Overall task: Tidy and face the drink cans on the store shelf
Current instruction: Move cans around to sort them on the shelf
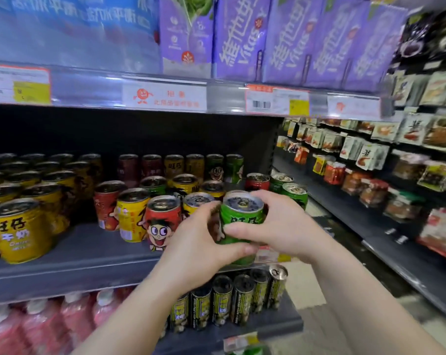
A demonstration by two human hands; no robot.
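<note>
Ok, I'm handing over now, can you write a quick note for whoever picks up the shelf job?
Left hand and right hand both grip one green can at the front edge of the middle shelf.
Red can beside it already faces out.
Left to do: set the green can down label-forward, then straighten the mixed yellow cans and back rows.

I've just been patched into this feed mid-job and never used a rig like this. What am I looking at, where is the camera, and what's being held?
There is no machine here: a person wears one wide camera on the head, looking down at two bare hands. Both hands, the left hand and the right hand, hold one green can upright at the front edge of the grey shelf. On that shelf stand yellow cans, a red can and more green ones behind. Purple cartons sit above, dark cans below.
</note>
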